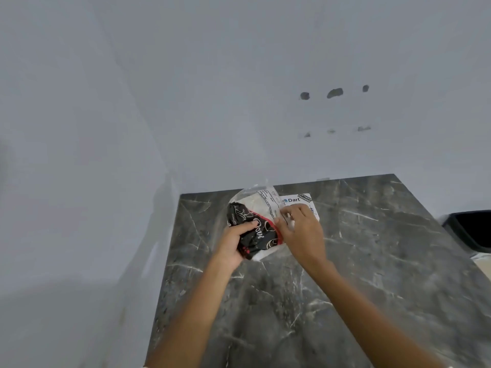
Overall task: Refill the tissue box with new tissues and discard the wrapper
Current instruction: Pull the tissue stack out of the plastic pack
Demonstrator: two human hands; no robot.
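A pack of tissues (256,229) in a black and red printed plastic wrapper is held above the dark marbled table (358,261). My left hand (235,241) grips the pack's black left end. My right hand (299,224) pinches the clear plastic wrapper (265,196) at the pack's right side, where white tissues show through. Behind my right hand lies a white box or card printed "Dart" (296,200), partly hidden; I cannot tell if it is the tissue box.
A black bin (470,229) sits off the table's right edge. White walls meet in a corner to the left and behind the table. Several dark holes mark the back wall.
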